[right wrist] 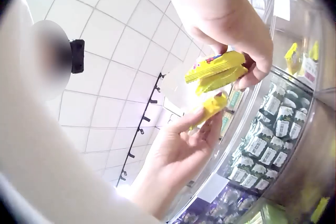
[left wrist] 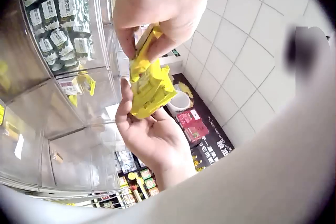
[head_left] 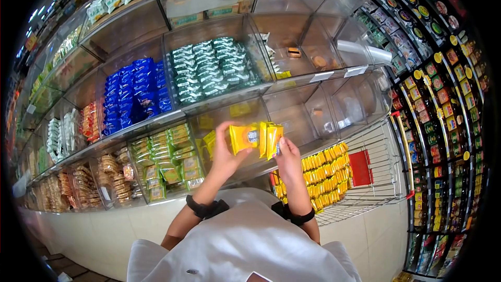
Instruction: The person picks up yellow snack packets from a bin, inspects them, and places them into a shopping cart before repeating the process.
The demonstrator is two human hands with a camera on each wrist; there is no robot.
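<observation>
In the head view, my left hand (head_left: 224,154) pinches a yellow packet (head_left: 242,137) beside two yellow packets (head_left: 273,138) held by my right hand (head_left: 289,161). The packets meet or nearly meet. In the left wrist view, my left hand (left wrist: 160,3) comes from above, gripping one packet (left wrist: 143,58); my right hand (left wrist: 157,140) holds yellow packets (left wrist: 153,90) below. In the right wrist view, my right hand (right wrist: 231,27) grips two packets (right wrist: 218,71), and my left hand (right wrist: 176,155) pinches another (right wrist: 211,107). Loose yellow packets (head_left: 209,141) lie in the bin behind.
A metal cart (head_left: 383,177) at right carries rows of yellow packets (head_left: 326,172). Clear bins hold blue packets (head_left: 133,94), dark green packets (head_left: 214,68) and light green packets (head_left: 164,162). Racks of small goods (head_left: 441,109) stand at far right.
</observation>
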